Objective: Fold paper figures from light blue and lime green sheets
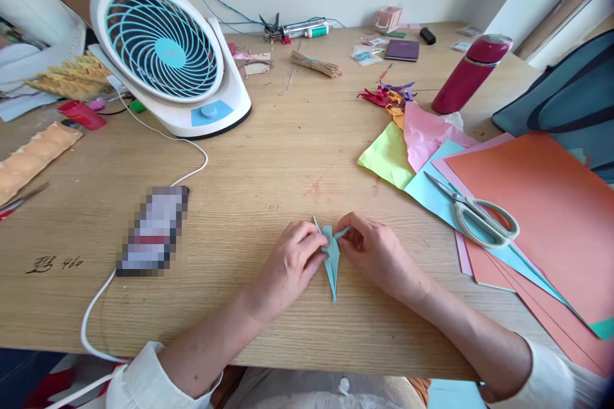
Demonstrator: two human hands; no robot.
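Between my two hands, just above the front part of the table, is a small light-blue folded paper piece (332,264) with a long narrow point aimed toward me. My left hand (298,254) pinches its left side, where a thin strip sticks up past the fingers. On the other side, my right hand (374,249) is closed on a small blue flap near the top. Fingertips of both hands partly cover the folds.
White scissors (484,220) lie on stacked coloured paper (542,185) at the right. A red flask (472,73) stands behind. At left are a phone (154,230) with a white cable and a white fan (225,86). A stick bundle (316,64) lies farther back.
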